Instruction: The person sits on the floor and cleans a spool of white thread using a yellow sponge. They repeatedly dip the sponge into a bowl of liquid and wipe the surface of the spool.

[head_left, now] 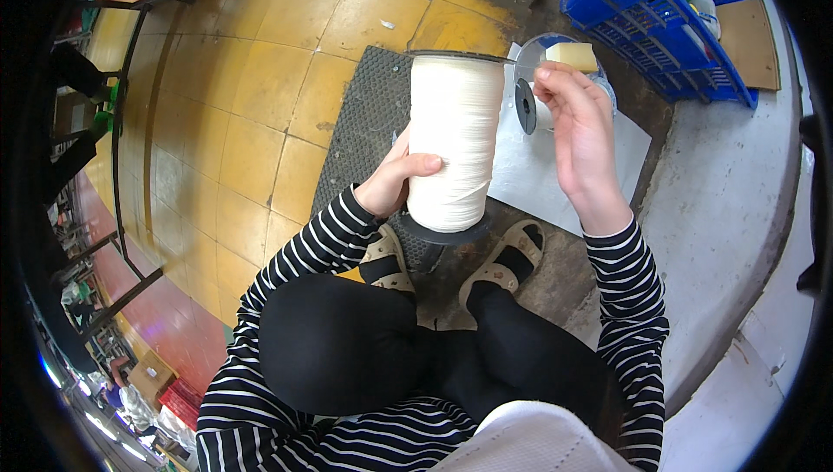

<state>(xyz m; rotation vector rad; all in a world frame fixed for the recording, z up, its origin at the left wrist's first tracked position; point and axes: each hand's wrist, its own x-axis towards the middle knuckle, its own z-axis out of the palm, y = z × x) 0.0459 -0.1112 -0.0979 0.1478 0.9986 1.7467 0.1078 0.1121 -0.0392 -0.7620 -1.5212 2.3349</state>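
Note:
A large spool of white cord (453, 138) with dark end flanges stands upright in front of me, above my knees. My left hand (401, 175) is wrapped round its left side, the thumb lying across the cord. To the right of the spool's top, my right hand (574, 116) is raised with thumb and fingertips pinched together. Whatever is between those fingertips is too small to make out. Just left of the right hand is a smaller spool (526, 108) with a black flange, partly hidden by the hand.
A pale yellow block (571, 57) lies by clear plastic beyond my right hand. Under them is a white sheet (555, 184) on the floor. A dark textured mat (364, 108) lies left of the spool. Blue crates (655, 25) with bottles stand at far right; a metal frame (130, 125) at left.

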